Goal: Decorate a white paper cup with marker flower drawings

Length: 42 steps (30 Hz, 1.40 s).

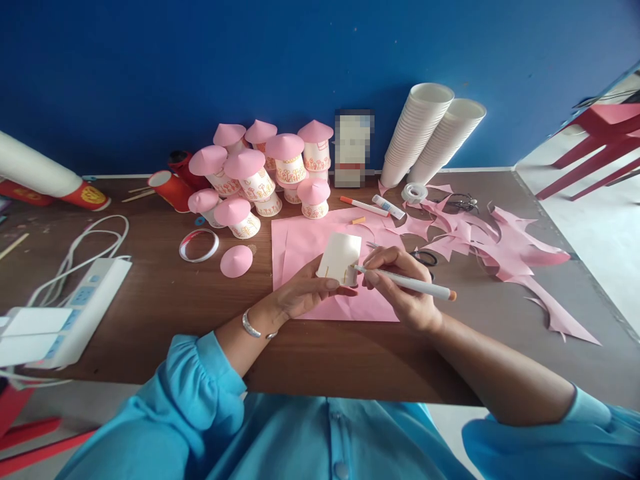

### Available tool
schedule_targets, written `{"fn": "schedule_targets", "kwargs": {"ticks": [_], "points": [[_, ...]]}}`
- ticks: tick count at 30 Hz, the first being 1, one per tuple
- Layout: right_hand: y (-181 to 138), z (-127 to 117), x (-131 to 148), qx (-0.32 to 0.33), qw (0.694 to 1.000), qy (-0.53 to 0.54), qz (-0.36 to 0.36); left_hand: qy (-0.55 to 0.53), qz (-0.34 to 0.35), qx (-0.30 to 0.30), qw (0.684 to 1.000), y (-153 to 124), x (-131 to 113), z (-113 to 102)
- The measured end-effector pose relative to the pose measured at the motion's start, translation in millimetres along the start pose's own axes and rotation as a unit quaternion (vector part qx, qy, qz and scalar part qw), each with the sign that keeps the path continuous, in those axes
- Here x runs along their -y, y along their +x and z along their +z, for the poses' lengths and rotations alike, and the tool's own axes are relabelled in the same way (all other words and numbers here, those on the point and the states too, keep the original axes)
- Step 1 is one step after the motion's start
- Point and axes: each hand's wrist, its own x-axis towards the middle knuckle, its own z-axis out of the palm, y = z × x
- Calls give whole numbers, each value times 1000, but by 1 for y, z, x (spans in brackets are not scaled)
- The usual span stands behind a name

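My left hand [305,293] grips a white paper cup [340,257] turned bottom up, just above a pink paper sheet [320,243] on the brown table [165,300]. A few short orange marks show on the cup's side. My right hand [403,283] pinches a white marker pen [410,285] with an orange end, its tip against the cup's lower edge. A loose pink paper cone [236,261] lies left of the sheet.
Several decorated cups with pink cone lids [260,170] cluster at the back. Two leaning stacks of white cups [430,130] rest against the blue wall. Pink paper offcuts [500,247], scissors [425,257], tape rolls [199,245], another marker [363,205] and a white power strip [75,310] lie around.
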Motion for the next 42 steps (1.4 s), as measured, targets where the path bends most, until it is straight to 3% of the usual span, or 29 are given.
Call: {"fn": "schedule_targets", "kwargs": {"ticks": [6,16,20,25,30,35,42], "points": [[0,1,-2,8,1000,20,13,-18,-5,14,1000,1,2,-2],[-1,-1,1,0,1000,16,20,4,0,-17,1000,-1,-2,3],[-1,-5,-1,-17,999,-37,1,3,1,-45,999,0,-3,8],[4,-14,-14,-76,984,-146,-73,6,-9,-48,999,7,-11,13],[8,-20,-24,-96,982,-150,-61,46,8,-53,997,18,-21,10],[2,-24,-34,-47,968,-238,-68,48,33,-60,997,21,-17,0],[-1,-23,-39,14,916,-346,-202,36,21,-31,999,13,-8,-9]]}}
